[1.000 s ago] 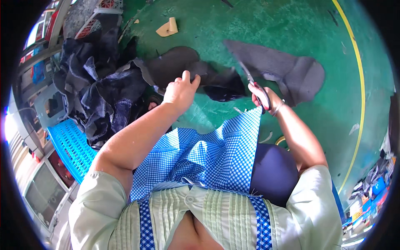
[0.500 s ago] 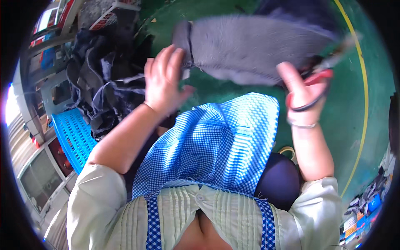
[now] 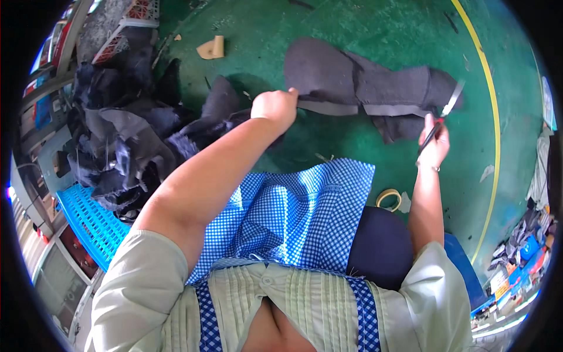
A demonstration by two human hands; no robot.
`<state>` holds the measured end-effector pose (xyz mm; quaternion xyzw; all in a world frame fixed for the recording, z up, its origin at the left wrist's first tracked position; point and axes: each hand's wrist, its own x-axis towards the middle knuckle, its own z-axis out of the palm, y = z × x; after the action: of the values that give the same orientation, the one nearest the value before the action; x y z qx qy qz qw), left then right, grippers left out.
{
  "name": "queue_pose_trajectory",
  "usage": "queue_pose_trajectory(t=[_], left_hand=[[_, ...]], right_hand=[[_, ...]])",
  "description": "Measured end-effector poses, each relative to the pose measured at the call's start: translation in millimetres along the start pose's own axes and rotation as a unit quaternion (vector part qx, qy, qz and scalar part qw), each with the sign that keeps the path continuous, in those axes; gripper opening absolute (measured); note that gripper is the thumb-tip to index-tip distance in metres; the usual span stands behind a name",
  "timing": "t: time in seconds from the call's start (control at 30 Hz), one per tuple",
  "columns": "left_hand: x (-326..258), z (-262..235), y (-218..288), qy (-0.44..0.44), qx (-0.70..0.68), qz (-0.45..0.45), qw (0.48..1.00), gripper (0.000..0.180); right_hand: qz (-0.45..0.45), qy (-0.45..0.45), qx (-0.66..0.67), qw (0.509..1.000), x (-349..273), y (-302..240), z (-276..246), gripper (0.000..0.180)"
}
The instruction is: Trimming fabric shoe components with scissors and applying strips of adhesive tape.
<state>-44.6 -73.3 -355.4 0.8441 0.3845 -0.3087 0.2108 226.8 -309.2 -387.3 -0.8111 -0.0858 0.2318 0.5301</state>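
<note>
A dark grey sewn fabric piece (image 3: pixel 390 85) stretches between my hands above the green floor, with seams across it and a lighter strip along its near edge. My left hand (image 3: pixel 274 110) is closed, pinching the left end of that near edge. At the other end, my right hand (image 3: pixel 434 146) is wrapped round a pair of scissors (image 3: pixel 438 126) with red and black handles. Their pale blades point up and right, over the fabric's right end. The right fingertips meet the near edge there; whether they also grip it I cannot tell.
A heap of dark fabric pieces (image 3: pixel 126 132) lies on the left, beside a blue plastic basket (image 3: pixel 94 226). Beyond it stands a red-and-white crate (image 3: pixel 114 44). A tape roll (image 3: pixel 388 199) lies near my dark-clothed knee (image 3: pixel 381 246). A yellow line (image 3: pixel 491 88) runs along the right floor.
The fabric has swung right and stretched out lengthwise. My left hand, open before, has moved right and closed on its edge. My right hand has moved slightly right with the scissors.
</note>
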Motion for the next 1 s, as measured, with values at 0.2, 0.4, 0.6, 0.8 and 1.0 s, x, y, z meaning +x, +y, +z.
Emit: queue_pose_trajectory(t=[0.2, 0.4, 0.6, 0.8, 1.0], left_hand=[[-25, 10, -13, 0.024, 0.061, 0.027, 0.997, 0.029], [-30, 6, -4, 0.001, 0.055, 0.01, 0.998, 0.031], [-39, 16, -8, 0.035, 0.021, -0.011, 0.999, 0.022], [-82, -1, 19, 0.072, -0.03, 0.048, 0.996, 0.021], [-103, -1, -10, 0.218, -0.046, 0.176, 0.959, 0.064]], right_hand=[[0.325, -0.497, -0.121, 0.795, -75, -23, 16, 0.064], [0.387, -0.5, -0.097, 0.768, -69, 5, 27, 0.076], [0.336, -0.445, -0.025, 0.829, -67, 22, 70, 0.07], [0.358, -0.494, 0.289, 0.737, -94, -43, 114, 0.052], [0.211, -0.435, 0.097, 0.87, -91, -75, 156, 0.024]])
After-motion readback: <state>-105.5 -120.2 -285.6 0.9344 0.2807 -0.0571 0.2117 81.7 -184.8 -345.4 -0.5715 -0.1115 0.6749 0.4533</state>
